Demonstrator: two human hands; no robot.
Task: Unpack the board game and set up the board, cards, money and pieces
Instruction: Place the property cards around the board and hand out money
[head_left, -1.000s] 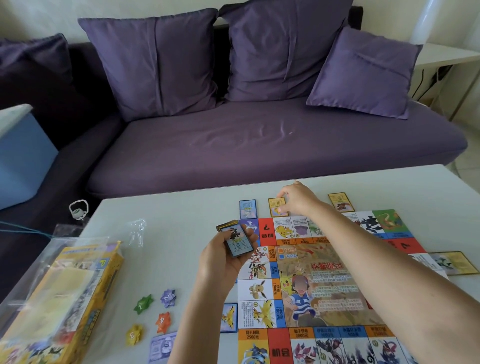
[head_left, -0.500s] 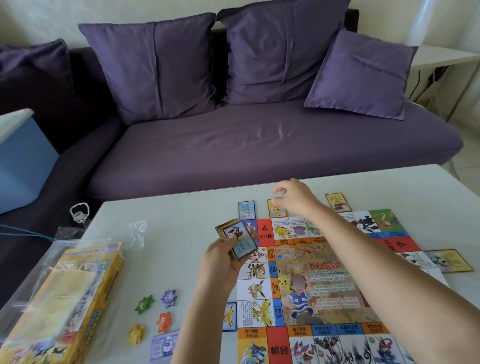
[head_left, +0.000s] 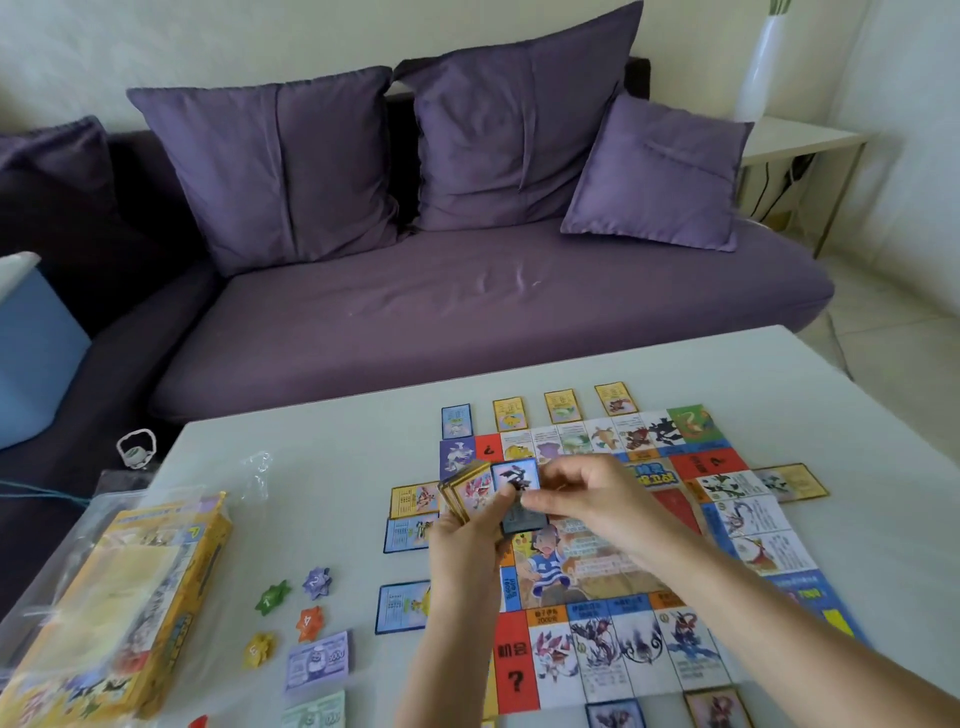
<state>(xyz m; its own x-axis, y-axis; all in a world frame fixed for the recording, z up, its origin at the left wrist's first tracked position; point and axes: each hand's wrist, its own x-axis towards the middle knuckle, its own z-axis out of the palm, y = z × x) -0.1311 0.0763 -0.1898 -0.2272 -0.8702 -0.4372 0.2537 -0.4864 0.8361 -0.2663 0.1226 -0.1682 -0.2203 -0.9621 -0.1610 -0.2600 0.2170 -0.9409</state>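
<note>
Purple sofa (head_left: 467, 312) with big cushions (head_left: 280, 166) stands on the far side of a white table (head_left: 322, 467). On the table lies the game board (head_left: 748, 525), flat and open, towards the right.

Over the far left part of the board, the left hand (head_left: 462, 551) grips a stack of cards (head_left: 467, 491), its fingers curled round it. The right hand (head_left: 592, 499) is just beside it and pinches one blue card (head_left: 514, 478) at the top of the stack, between thumb and fingers.

More cards lie face up around the board. A row of four (head_left: 562, 406) sits along the far edge, one (head_left: 789, 483) lies at the right edge, three (head_left: 410, 532) lie at the left edge, and two (head_left: 615, 717) at the near edge.

On the left part of the table are four little star pieces: green (head_left: 272, 597), purple (head_left: 317, 581), orange (head_left: 310, 622) and yellow (head_left: 258, 648). Just near them lie the purple money (head_left: 317, 660) and the green money (head_left: 314, 717).

At the far left of the table lies the yellow game box (head_left: 119, 623), inside a clear plastic bag (head_left: 156, 499).
</note>
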